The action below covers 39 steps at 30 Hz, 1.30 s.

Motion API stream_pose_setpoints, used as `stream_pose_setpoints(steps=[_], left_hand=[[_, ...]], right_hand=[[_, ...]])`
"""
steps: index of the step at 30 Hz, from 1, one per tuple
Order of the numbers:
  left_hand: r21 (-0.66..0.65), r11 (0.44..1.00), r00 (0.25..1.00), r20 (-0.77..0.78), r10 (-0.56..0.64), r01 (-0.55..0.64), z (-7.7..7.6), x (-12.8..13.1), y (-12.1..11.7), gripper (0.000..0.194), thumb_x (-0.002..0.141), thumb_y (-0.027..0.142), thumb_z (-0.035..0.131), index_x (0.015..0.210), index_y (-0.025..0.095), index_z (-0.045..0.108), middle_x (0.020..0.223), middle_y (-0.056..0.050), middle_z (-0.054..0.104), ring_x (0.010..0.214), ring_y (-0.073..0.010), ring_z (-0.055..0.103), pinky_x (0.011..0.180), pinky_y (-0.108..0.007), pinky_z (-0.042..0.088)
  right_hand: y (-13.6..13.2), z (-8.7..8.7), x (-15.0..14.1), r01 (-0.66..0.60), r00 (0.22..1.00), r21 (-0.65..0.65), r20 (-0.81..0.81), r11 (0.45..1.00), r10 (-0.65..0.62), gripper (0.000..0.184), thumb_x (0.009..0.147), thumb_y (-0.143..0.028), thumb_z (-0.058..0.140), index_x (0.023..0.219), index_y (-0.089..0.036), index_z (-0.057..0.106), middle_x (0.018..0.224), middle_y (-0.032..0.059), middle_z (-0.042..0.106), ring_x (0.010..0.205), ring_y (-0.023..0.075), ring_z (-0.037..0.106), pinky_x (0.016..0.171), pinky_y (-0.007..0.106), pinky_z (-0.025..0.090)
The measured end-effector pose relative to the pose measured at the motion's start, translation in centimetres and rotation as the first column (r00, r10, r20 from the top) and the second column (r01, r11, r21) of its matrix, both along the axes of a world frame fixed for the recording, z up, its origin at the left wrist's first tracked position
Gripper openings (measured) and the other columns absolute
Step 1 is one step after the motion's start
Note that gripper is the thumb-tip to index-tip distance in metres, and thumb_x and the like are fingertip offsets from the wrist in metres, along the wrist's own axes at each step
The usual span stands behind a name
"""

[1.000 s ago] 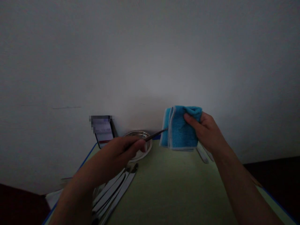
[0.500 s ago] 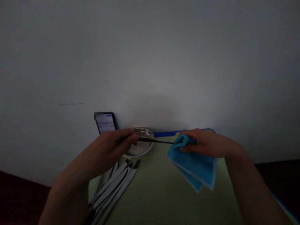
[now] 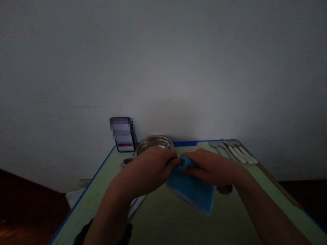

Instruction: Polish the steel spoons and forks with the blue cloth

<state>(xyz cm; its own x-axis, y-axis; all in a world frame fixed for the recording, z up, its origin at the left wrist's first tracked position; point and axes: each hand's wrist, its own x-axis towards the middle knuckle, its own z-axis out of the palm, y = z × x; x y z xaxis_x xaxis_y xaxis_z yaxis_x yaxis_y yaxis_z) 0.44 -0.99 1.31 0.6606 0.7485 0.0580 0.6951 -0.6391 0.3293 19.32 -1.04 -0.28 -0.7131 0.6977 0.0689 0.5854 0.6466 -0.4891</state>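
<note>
My left hand is closed, thumb and fingers pinched together against the near edge of a blue cloth. In the earlier frame it grips a thin dark metal utensil; now the fingers and cloth hide that piece. My right hand is wrapped round the bunched top of the cloth, whose pale-edged corner hangs down over the table. A rounded dark metal end, like a spoon's bowl, shows below my right wrist; I cannot tell whether it belongs to the held utensil.
A steel bowl stands by the wall behind my left hand. Left of it a phone leans upright. Several white-handled spoons lie at the back right of the green table. Flat light handles show beside my left forearm.
My hands have come together, closing the gap where the utensil showed. The view has shifted, bringing the spoons at right into sight; the flat handles are now mostly hidden by my left arm.
</note>
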Motion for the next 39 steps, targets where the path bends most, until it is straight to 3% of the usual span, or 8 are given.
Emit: stream_pose_setpoints(steps=[5,10,17,23,31,36,39], left_hand=[[-0.036,0.999,0.994,0.107,0.032,-0.029,0.8,-1.3,0.3,0.030,0.089,0.030,0.036,0.073,0.016,0.057,0.060,0.003,0.055,0.055,-0.0087,0.049,0.055,-0.020,0.035],[-0.082,0.995,0.989,0.136,0.062,-0.051,1.3,-2.7,0.6,0.031,0.089,0.032,0.037,0.072,0.016,0.057,0.054,0.005,0.052,0.051,-0.0071,0.047,0.051,-0.018,0.034],[-0.109,0.980,0.984,0.030,0.173,-0.169,1.2,-2.5,0.3,0.035,0.088,0.039,0.035,0.076,0.016,0.060,0.057,0.003,0.054,0.050,-0.0090,0.048,0.048,-0.019,0.033],[-0.001,0.999,0.998,-0.039,0.048,-0.048,0.0,-0.8,0.3,0.037,0.088,0.039,0.035,0.072,0.017,0.058,0.063,0.000,0.057,0.056,-0.0112,0.050,0.051,-0.022,0.033],[0.012,0.998,0.998,-0.028,0.058,-0.058,-0.6,-0.8,0.8,0.031,0.090,0.034,0.032,0.078,0.019,0.057,0.073,-0.001,0.059,0.067,-0.0144,0.054,0.061,-0.024,0.037],[0.006,0.992,0.991,-0.034,0.129,-0.129,0.0,-2.1,0.8,0.033,0.090,0.034,0.032,0.078,0.018,0.059,0.071,-0.001,0.061,0.062,-0.0130,0.054,0.057,-0.023,0.035],[-0.017,0.993,0.993,-0.002,0.117,-0.117,0.6,-2.3,0.6,0.034,0.090,0.034,0.031,0.078,0.017,0.059,0.068,0.000,0.060,0.059,-0.0116,0.052,0.055,-0.022,0.035]], right_hand=[[0.6,0.5,2.2,-0.015,1.000,-0.097,-0.027,0.995,0.013,0.020,0.087,-0.034,0.044,0.088,-0.019,0.057,0.078,0.0002,0.061,0.068,0.0125,0.055,0.061,0.023,0.040],[0.5,1.4,4.0,0.092,0.995,-0.134,0.051,0.987,-0.086,0.028,0.085,-0.043,0.044,0.085,-0.019,0.059,0.077,0.0002,0.062,0.066,0.0129,0.057,0.057,0.023,0.040],[0.1,1.3,2.9,0.106,0.992,-0.019,0.069,0.994,-0.105,0.024,0.085,-0.039,0.045,0.085,-0.020,0.059,0.077,0.0019,0.064,0.065,0.0141,0.057,0.057,0.025,0.037],[-0.2,1.0,1.6,0.099,0.988,0.075,0.111,0.992,-0.107,0.024,0.087,-0.037,0.041,0.090,-0.021,0.059,0.081,0.0052,0.065,0.072,0.0186,0.058,0.061,0.028,0.037],[0.7,0.9,3.7,0.211,0.973,0.025,0.087,0.977,-0.213,0.022,0.085,-0.036,0.046,0.093,-0.024,0.062,0.089,0.0022,0.067,0.075,0.0175,0.060,0.063,0.027,0.041],[1.5,0.2,5.2,0.300,0.948,-0.007,0.117,0.954,-0.297,0.022,0.084,-0.034,0.046,0.092,-0.022,0.062,0.085,0.0046,0.066,0.072,0.0185,0.059,0.061,0.028,0.042],[1.6,0.2,4.8,0.291,0.956,0.001,0.039,0.957,-0.291,0.022,0.082,-0.037,0.048,0.092,-0.021,0.061,0.084,0.0039,0.065,0.070,0.0173,0.058,0.060,0.027,0.042]])
